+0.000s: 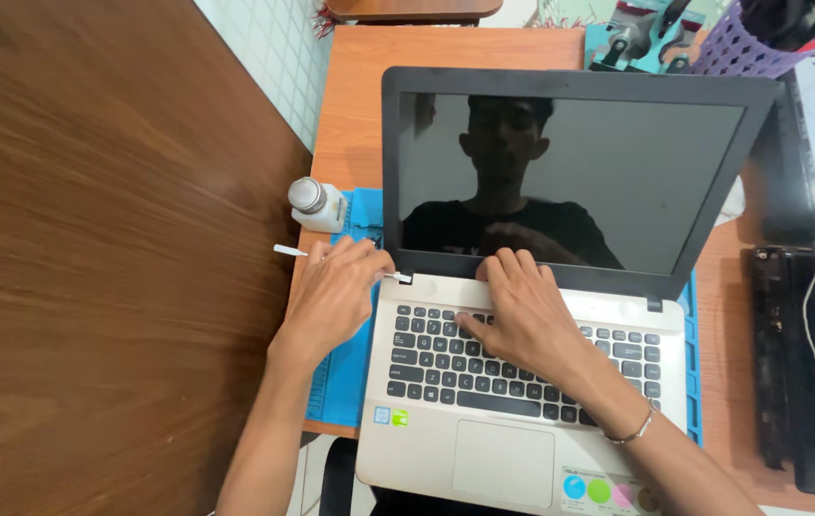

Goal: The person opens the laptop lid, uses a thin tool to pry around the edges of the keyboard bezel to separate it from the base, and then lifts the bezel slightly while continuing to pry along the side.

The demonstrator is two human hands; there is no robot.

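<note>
An open silver laptop (508,459) with a dark, switched-off screen (608,182) lies on a blue work mat (345,368). My left hand (331,296) is shut on a thin metal pry tool (290,250); its tip rests at the laptop's left hinge corner (404,278). My right hand (522,315) lies flat on the black keyboard (436,368) near the hinge, fingers spread and pressing down. A bracelet circles that wrist.
A small white bottle with a metal cap (316,203) stands at the mat's top left. A dark wooden panel (102,258) fills the left side. Dismantled black laptop parts (804,363) lie at the right, a purple basket (751,43) at the back.
</note>
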